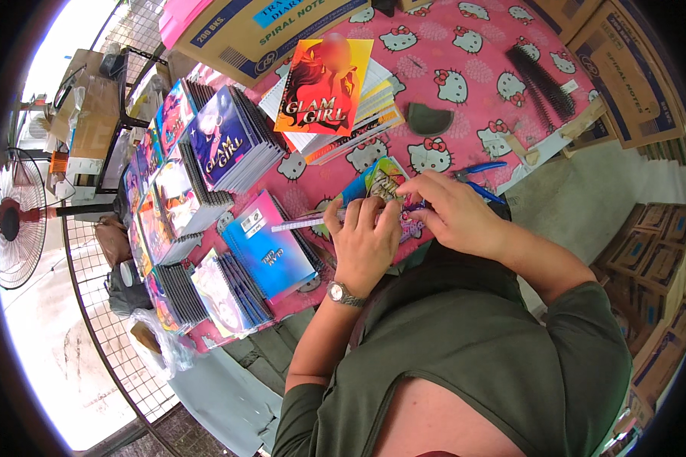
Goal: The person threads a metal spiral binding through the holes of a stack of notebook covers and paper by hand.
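A colourful notebook [385, 177] lies at the table's near edge under both hands, with a white page edge [301, 223] sticking out to the left. My left hand [366, 238], a watch [339, 293] on its wrist, holds it down with bent fingers. On the notebook's right side, my right hand [459, 215] has thumb and forefinger pinched at its edge; exactly what lies between those fingertips is hidden. Just beyond the right hand rest blue-handled pliers [480, 174]. Farther off, a notebook with a red and yellow cover [324, 87] tops a loose stack.
Piles of spiral notebooks [225, 141] fill the table's left side, a blue one [270, 247] nearest. Black binding coils [541, 84] and a dark rounded pad [430, 119] lie on the pink patterned tablecloth [450, 80]. Cardboard boxes [625, 72] stand around; a fan [15, 217] is far left.
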Motion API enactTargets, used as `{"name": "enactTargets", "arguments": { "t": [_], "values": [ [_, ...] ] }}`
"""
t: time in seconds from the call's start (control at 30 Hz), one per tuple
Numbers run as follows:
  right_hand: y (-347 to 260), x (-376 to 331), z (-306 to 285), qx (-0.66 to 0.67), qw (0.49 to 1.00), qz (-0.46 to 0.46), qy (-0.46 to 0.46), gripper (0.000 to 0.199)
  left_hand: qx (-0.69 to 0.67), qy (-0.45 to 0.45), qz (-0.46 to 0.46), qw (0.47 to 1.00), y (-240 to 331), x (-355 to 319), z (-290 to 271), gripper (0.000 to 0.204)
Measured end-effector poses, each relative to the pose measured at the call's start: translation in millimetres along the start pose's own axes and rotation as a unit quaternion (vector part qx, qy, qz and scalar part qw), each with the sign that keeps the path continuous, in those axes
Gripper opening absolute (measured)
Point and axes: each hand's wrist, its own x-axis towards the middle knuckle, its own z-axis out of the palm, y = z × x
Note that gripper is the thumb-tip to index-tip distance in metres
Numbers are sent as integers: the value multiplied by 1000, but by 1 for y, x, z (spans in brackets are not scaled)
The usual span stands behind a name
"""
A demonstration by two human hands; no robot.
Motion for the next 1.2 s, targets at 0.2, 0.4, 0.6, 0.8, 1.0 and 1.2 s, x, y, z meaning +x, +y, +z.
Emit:
{"name": "enactTargets", "arguments": {
  "t": [0.2, 0.4, 0.6, 0.8, 1.0, 1.2],
  "values": [
    [-13, 10, 2, 34, 999, 2, 4, 34, -26, -37, -13, 999, -5, 4, -9, 24],
    [108, 78, 23, -203, 952, 123, 195, 40, -58, -59, 13, 997, -15, 5, -10, 22],
    [135, 90, 38, -396, 895, 173, 110, 50, 9, -27, -70, 997, -16, -10, -10, 29],
    [46, 50, -12, 537, 806, -35, -246, 53, -38, 0, -99, 994, -31, -28, -1, 35],
    [43, 39, -12, 542, 787, -73, -287, 57, -46, -35, -85, 995, -7, -23, -14, 40],
    [46, 54, -18, 336, 881, -137, -302, 61, -71, -56, -64, 994, -12, -19, -14, 42]
  ]
}}
